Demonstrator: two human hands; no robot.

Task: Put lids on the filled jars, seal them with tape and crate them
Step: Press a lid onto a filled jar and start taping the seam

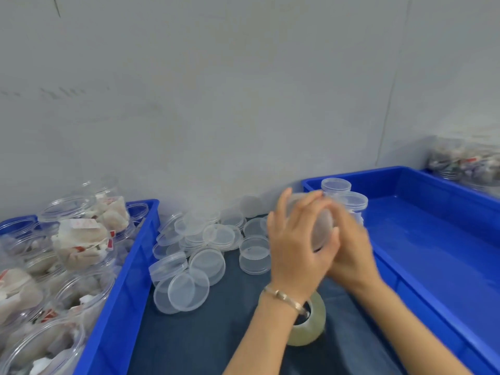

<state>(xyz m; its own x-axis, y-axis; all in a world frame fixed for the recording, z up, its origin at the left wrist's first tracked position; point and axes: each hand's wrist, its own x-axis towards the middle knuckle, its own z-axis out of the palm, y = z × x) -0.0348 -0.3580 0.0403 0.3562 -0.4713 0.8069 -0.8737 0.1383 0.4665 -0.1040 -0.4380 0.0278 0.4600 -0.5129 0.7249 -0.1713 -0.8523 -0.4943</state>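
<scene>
Both hands hold one clear plastic jar above the table, blurred by motion. My left hand wraps round its near side, and my right hand grips it from the right. A roll of clear tape stands on the dark table below my left wrist. Loose clear lids lie in a heap in the middle. The blue crate on the left holds several open filled jars. The blue crate on the right has two lidded jars at its far left corner.
A grey wall stands close behind the table. Another blue crate with filled jars sits at the far right. An upright lid or small tub stands just left of my hands.
</scene>
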